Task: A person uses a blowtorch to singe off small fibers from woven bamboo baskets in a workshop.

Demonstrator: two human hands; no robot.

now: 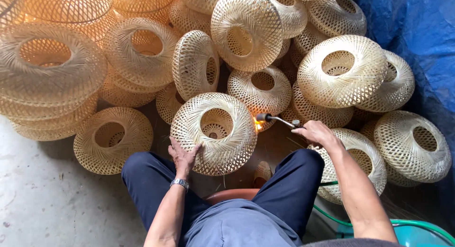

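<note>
The left hand (184,154) sits just left of the frame's centre, fingers spread and pressed flat against the lower left side of a round, pale woven bamboo lampshade with a wide round opening (214,132). The hand steadies the lampshade rather than closing round it. A silver metal wristwatch (179,183) circles that wrist. The lampshade rests between the person's knees, its opening facing up towards the camera, tilted slightly.

The right hand (315,132) lies right of centre, curled shut round the handle of a slim metal gas torch (277,119). The torch's dark nozzle points left, and a small bright orange flame (258,125) burns at its tip, right at the lampshade's right edge; whether the flame actually touches the weave is hard to tell from this angle.

Below the hands, the person's dark blue trousers (289,185) fill the lower centre, knees spread. Between them a reddish-brown rounded rim (232,195) shows. A thin green hose (332,218) runs at the lower right, past the rim of a teal plastic basin (417,230).

A big heap of similar pale woven bamboo lampshades (341,71) fills the upper half of the frame, from left to right, stacked and leaning on one another. A blue tarpaulin (422,33) hangs at the upper right. Bare grey concrete floor (42,195) shows at the lower left.
</note>
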